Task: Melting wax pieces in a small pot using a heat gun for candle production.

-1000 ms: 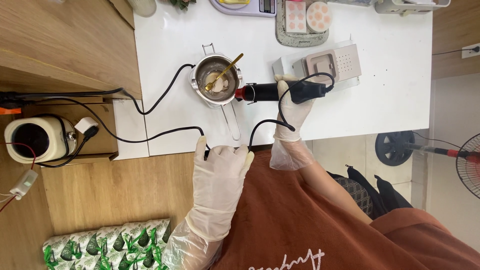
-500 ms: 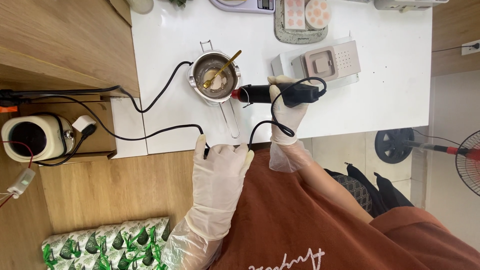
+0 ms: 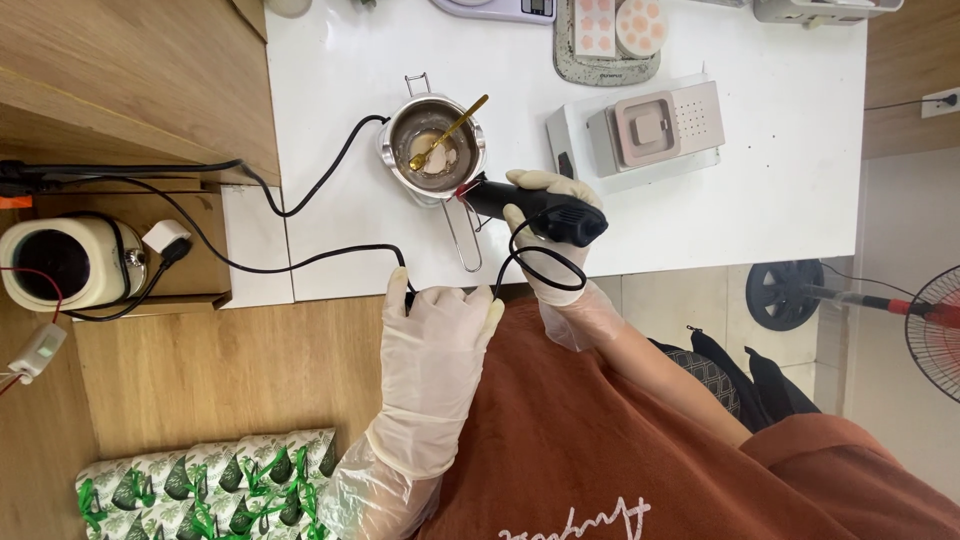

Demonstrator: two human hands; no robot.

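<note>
Two gloved hands are at work around the small metal pot (image 3: pixel 436 150). I have my right hand (image 3: pixel 551 225) clenched on a black heat gun (image 3: pixel 532 212), just right of the pot, nozzle touching or nearly touching its rim. My left hand (image 3: pixel 432 335), below the pot at the table edge, is closed over the black cord (image 3: pixel 300 262). Inside the pot sits a pale mass with a gold spoon (image 3: pixel 447 133) leaning in it. I judge the step to be warming the pot's contents; the next move calls for a steady nozzle and slack cord. Right of the pot stands a white appliance (image 3: pixel 640 130); above that, a tray with pale moulds (image 3: pixel 605 40). The pot's wire handle (image 3: pixel 462 235) and a cord loop lie under the gun and could snag
</note>
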